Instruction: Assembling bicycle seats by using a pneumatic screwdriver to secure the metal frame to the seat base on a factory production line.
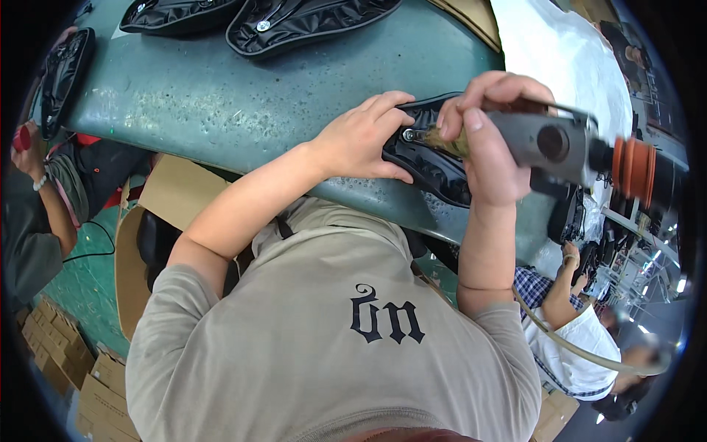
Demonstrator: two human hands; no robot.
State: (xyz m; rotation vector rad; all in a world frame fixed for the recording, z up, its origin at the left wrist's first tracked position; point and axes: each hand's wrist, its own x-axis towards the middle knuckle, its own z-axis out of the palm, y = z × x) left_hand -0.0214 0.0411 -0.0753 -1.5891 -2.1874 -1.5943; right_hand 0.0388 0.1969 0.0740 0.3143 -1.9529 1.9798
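A long black seat [433, 177], like a saddle, lies underside up on the green table near its front edge. Wrinkled black material covers its hollow, and a small metal bolt shows near its left end. My left hand [361, 140] spans that end, fingers at the far rim and thumb by the near rim, holding it. My right hand [495, 140] is wrapped round the front of a grey power driver [541, 140] with an orange ring. The driver lies almost level, its tip at the bolt. My right hand and the tool hide much of the seat's right part.
Two more black seats [294, 28] lie at the table's [199, 103] far side, and another [66, 81] at far left. White sheeting [556, 51] covers the right. Cardboard boxes [107, 398] stand below. A hose [582, 350] curves at right. Other people work on both sides.
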